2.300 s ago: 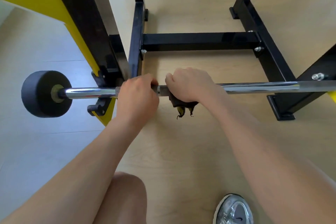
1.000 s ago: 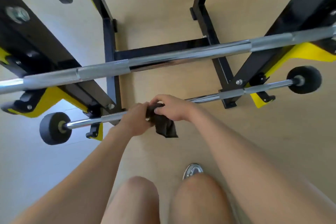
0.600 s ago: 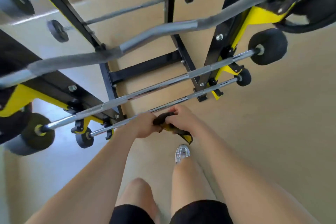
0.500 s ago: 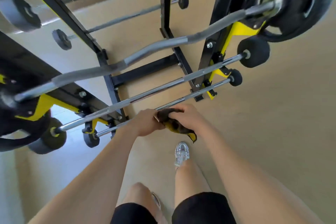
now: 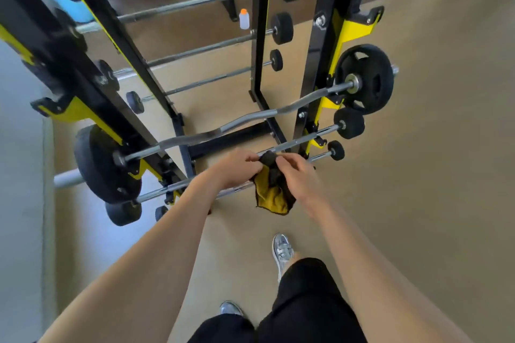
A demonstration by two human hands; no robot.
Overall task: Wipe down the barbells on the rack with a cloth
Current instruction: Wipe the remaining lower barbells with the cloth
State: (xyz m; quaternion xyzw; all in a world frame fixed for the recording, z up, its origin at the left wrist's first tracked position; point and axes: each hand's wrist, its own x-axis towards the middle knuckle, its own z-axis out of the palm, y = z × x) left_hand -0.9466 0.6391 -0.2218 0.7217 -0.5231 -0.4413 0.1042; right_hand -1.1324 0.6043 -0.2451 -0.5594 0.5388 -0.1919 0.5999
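Curl bar (image 5: 245, 121) and upright (image 5: 317, 64) block ahead; open floor (image 5: 418, 175) rightward.

— What do you have around you besides the job?
— A white bottle (image 5: 244, 20) with an orange cap, upright on the tan floor (image 5: 418, 203).
— And left of the bottle?
— A blue container (image 5: 75, 11), partly hidden. Much nearer you than the bottle, you see a silver shoe (image 5: 281, 252).

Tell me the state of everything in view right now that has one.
cloth, bunched, hanging from both hands
left hand, pinching the cloth
right hand, pinching the cloth
curl bar, racked, plates on both ends
straight barbell, racked just below the curl bar
bottle, upright, capped
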